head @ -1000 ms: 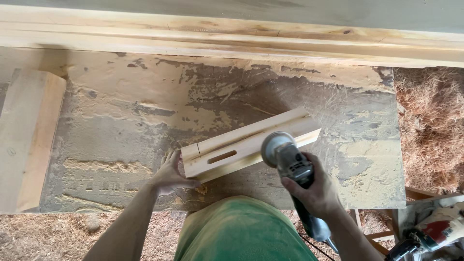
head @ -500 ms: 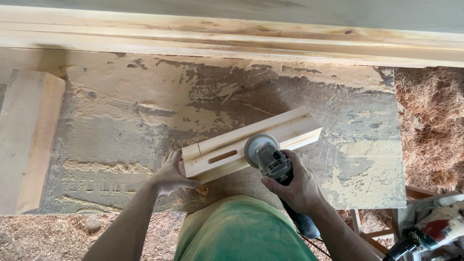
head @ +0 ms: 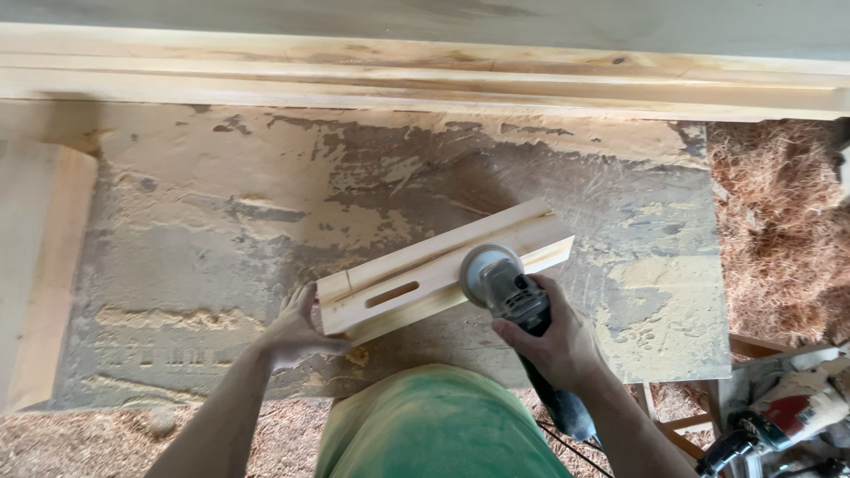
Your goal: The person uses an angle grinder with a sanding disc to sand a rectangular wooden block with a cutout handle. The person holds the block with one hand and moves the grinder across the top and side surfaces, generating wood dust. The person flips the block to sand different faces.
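Sander on the wood now: the right hand (head: pixel 553 343) is wrapped tight round the body of the sander (head: pixel 509 288), its round head sitting flat on the top face of the plank (head: pixel 425 274), about midway along and just right of the slot (head: pixel 392 294). The plank lies slanted on the dusty bench (head: pixel 266 221), near the front edge, and the left hand (head: pixel 297 332) is cupped against its near end, fingers curled over the corner, bracing it. To do this pass well, I'd say keep the disc flat so it doesn't dig a hollow, keep the pressure light and even, travel along the grain, and let that left hand push back against the tool so the plank can't skate; ease off near the slot edges, which could chip. Compared with a second ago, the sander has slid leftward along the plank, from close to the far end toward the slot, while the left hand and the plank have stayed where they were.
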